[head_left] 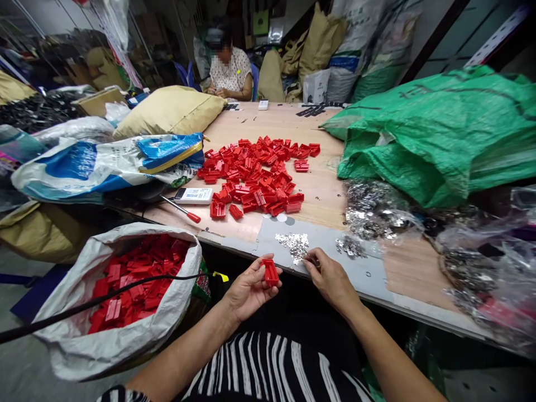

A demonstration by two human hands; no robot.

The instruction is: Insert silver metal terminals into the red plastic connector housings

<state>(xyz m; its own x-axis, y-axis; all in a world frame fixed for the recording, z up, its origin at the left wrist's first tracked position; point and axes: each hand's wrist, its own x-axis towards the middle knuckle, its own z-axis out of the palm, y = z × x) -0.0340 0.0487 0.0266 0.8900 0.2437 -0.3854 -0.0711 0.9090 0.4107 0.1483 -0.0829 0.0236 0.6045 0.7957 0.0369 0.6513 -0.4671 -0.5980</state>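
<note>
My left hand [253, 281] is closed round a small red plastic housing [271, 272], its hollow side facing up, just off the table's front edge. My right hand [329, 276] is at the edge of a pile of small flat silver metal pieces [292, 243], thumb and fingertips pinched together. Whatever sits between those fingertips is too small to make out. Beyond the hands, a large heap of red plastic housings [259, 178] covers the middle of the table. A second, darker little pile of metal parts [350, 246] lies right of my right hand.
An open white sack [62, 340] of red housings stands at my left, a black cable [125, 287] crossing it. A red-handled screwdriver [184, 210] and a white device [193, 195] lie on the table. A green sack [444, 134] is right; a person [230, 70] sits opposite.
</note>
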